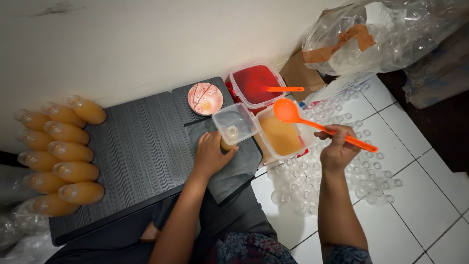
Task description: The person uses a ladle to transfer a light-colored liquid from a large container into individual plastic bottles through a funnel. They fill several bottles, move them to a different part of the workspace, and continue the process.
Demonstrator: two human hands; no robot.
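Observation:
My left hand [211,154] grips a small bottle [227,143] that stands on a dark cloth [239,164]; a clear square funnel-like tub [235,123] sits on the bottle's mouth. In my right hand [338,146] is an orange ladle [292,113], its bowl raised over a clear container of orange-yellow liquid [282,137]. Behind it stands a clear container of red liquid [255,84] with a second orange ladle [283,89] resting across it.
Several filled bottles of orange liquid [63,151] lie in rows at the left edge of a dark mat [141,146]. A round pink patterned lid [205,98] lies at the mat's back. Empty clear bottles [337,171] cover the white tiled floor; a plastic bag of more [391,34] sits behind.

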